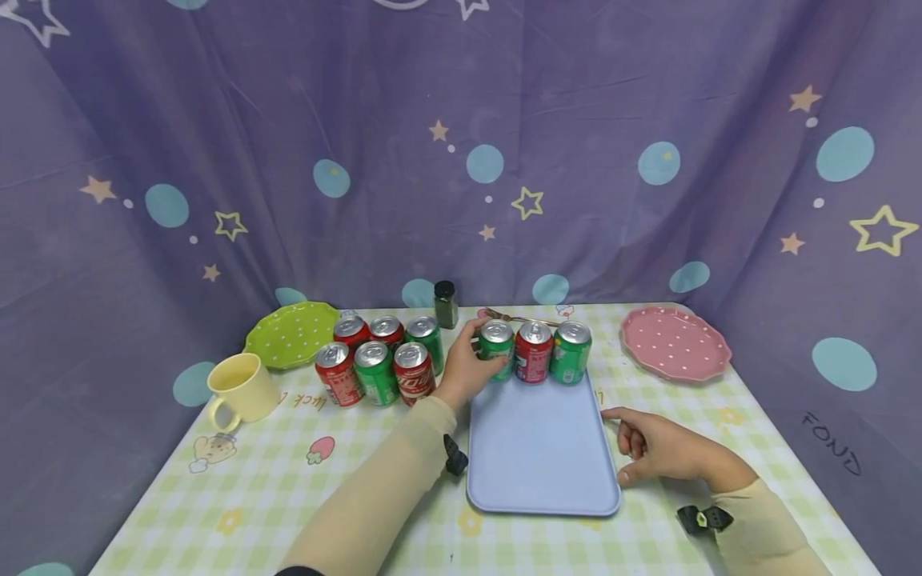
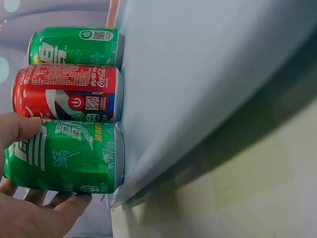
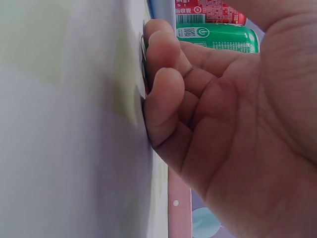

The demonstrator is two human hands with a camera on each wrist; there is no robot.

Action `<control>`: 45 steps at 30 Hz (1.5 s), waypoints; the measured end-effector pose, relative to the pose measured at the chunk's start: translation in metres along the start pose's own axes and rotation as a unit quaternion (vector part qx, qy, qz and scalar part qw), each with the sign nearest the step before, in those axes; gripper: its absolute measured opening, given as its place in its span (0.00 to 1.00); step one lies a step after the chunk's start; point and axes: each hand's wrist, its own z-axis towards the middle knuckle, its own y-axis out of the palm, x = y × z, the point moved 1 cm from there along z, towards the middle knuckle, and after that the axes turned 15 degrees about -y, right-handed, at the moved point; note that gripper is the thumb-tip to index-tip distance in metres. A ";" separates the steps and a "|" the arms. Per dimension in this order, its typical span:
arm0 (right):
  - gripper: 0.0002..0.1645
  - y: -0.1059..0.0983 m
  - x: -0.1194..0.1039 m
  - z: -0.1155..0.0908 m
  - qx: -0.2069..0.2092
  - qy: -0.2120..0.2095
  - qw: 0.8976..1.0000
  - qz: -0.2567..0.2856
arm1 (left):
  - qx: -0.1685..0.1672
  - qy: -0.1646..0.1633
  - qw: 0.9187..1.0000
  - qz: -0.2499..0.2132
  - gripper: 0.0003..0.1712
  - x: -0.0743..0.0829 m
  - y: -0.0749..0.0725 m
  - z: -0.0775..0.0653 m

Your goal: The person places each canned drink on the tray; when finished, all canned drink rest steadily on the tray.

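Three cans (image 1: 534,352) stand across the far end of the blue tray (image 1: 543,448); our left hand (image 1: 471,364) grips the leftmost, the green can (image 1: 497,340). Only the left wrist view shows us its base meeting the tray, thumb above, fingers below. Our right hand (image 1: 659,448) holds no can, three fingers (image 3: 166,94) curled; we cannot tell whether it presses the tray's edge. Beyond, the head view alone gives us six other cans (image 1: 375,372) and a yellow mug (image 1: 248,388).
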 end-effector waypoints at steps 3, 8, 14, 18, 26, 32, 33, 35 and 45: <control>0.59 0.000 -0.001 0.000 0.000 -0.001 1.000 0.001 | -0.002 -0.001 1.000 0.000 0.46 0.000 0.000 -0.001; 0.59 0.000 0.001 0.000 -0.001 -0.002 1.000 0.005 | 0.005 0.003 1.000 0.011 0.46 0.000 0.000 -0.001; 0.58 0.000 0.005 -0.001 -0.004 -0.008 1.000 -0.004 | 0.018 0.045 0.999 0.015 0.47 0.011 -0.009 -0.010; 0.58 0.000 0.007 -0.002 -0.005 -0.007 1.000 -0.008 | 0.036 0.094 0.995 0.017 0.42 0.027 -0.029 -0.028; 0.58 0.000 0.005 -0.002 -0.002 -0.018 1.000 0.005 | 0.068 0.185 0.980 0.015 0.37 0.036 -0.093 -0.065; 0.58 0.001 0.005 -0.002 -0.004 -0.003 1.000 -0.006 | 0.135 0.165 0.977 0.017 0.36 0.006 -0.152 -0.077; 0.58 0.001 0.005 -0.002 -0.003 -0.001 1.000 -0.006 | 0.147 0.154 0.977 0.015 0.36 0.000 -0.160 -0.078; 0.58 0.001 0.005 -0.002 -0.003 0.003 1.000 -0.004 | 0.170 0.139 0.975 0.010 0.35 -0.015 -0.176 -0.078; 0.57 0.001 0.002 -0.001 -0.003 0.000 1.000 0.003 | 0.198 0.069 0.978 -0.022 0.38 -0.053 -0.219 -0.078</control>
